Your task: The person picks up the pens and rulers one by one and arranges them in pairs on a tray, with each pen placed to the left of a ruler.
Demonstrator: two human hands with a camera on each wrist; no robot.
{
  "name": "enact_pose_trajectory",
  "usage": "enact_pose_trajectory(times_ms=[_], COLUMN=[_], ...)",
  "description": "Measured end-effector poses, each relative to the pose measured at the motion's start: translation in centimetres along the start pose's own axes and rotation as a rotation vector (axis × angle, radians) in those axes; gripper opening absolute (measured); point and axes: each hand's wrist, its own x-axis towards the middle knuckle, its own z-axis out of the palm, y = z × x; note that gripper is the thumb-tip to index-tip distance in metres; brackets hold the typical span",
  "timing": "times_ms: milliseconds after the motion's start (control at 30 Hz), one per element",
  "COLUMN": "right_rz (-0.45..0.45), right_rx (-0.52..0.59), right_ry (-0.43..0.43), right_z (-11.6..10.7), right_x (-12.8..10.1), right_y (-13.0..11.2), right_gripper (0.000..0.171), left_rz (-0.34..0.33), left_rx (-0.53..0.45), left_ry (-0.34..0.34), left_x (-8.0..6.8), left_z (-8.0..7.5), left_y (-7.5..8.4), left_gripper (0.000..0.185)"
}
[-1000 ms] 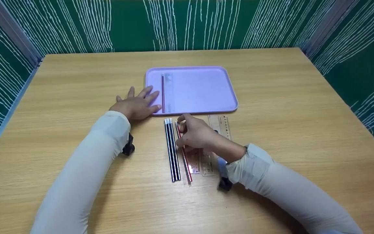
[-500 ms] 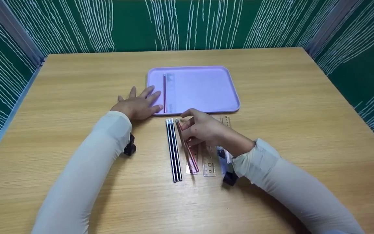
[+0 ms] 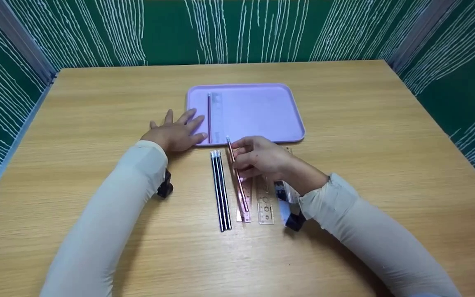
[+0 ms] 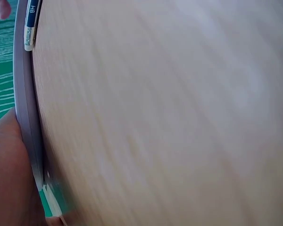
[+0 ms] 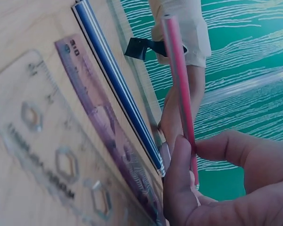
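Observation:
My right hand [image 3: 264, 159] pinches a red pencil [image 3: 239, 181] between thumb and fingers; in the right wrist view the pencil [image 5: 181, 89] is raised above the table. My left hand [image 3: 174, 131] lies with fingers spread at the left front corner of the purple tray [image 3: 258, 113]. On that tray a second red pencil [image 3: 210, 119] lies beside a clear ruler [image 3: 217, 115]. Left of my right hand several dark blue striped pencils [image 3: 221, 192] lie side by side on the table. Under the raised pencil is a pinkish ruler [image 3: 244, 206].
Right of the pinkish ruler lies a clear ruler with hexagon cutouts [image 3: 266, 208]. More clear rulers are partly hidden beneath my right hand and wrist. Green walls with white streaks stand behind the wooden table [image 3: 109, 95] and at its sides.
My right hand has lifted the red pencil from beside the blue ones and moved it up and slightly toward the tray. The left hand has stayed in place on the tray's corner.

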Motion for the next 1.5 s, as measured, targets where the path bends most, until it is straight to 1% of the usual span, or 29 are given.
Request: enact_pose_trajectory(times_ms=[167, 267, 500, 633, 733, 833, 967, 1067, 1167, 1333, 1500], right_rz=[0.007, 0.000, -0.014, -0.037, -0.054, -0.058, -0.062, -0.070, -0.069, -0.053, -0.062], right_rx=[0.043, 0.068, 0.130, 0.176, 0.201, 0.214, 0.222, 0.224, 0.228, 0.187, 0.158], right_ry=[0.004, 0.011, 0.014, 0.009, 0.014, 0.024, 0.027, 0.036, 0.057, 0.091, 0.121], right_z=[-0.5, -0.8, -1.1, -1.4, -1.5, -1.5, -1.5, -1.4, -1.5, -1.8, -2.2], right_x=[0.2, 0.3, 0.8, 0.8, 0.7, 0.8, 0.8, 0.8, 1.0, 1.6, 2.5], right_y=[0.3, 0.4, 0.9, 1.0, 0.9, 0.9, 0.7, 0.5, 0.2, -0.4, -0.9], right_gripper=[0.045, 0.043, 0.045, 0.047, 0.051, 0.059, 0.073, 0.077, 0.074, 0.063, 0.060], left_rz=[0.006, 0.007, 0.016, 0.017, 0.015, 0.013, 0.012, 0.017, 0.019, 0.015, 0.007], left_rx=[-0.006, -0.009, -0.001, -0.006, -0.011, -0.014, -0.012, -0.015, -0.019, -0.020, -0.011], left_ry=[-0.002, -0.001, 0.001, 0.004, 0.004, 0.006, 0.008, 0.009, 0.009, 0.009, 0.005], left_x=[-0.1, -0.1, 0.0, -0.1, -0.1, -0.1, -0.2, -0.3, -0.3, -0.4, -0.3], left_z=[0.1, 0.1, 0.0, 0.0, 0.0, 0.0, 0.0, 0.0, 0.0, 0.0, -0.1], left_y=[0.0, 0.0, -0.1, -0.1, -0.1, -0.1, 0.0, -0.1, -0.1, -0.1, 0.0], left_gripper=[0.073, 0.073, 0.074, 0.074, 0.074, 0.074, 0.074, 0.073, 0.073, 0.073, 0.074])
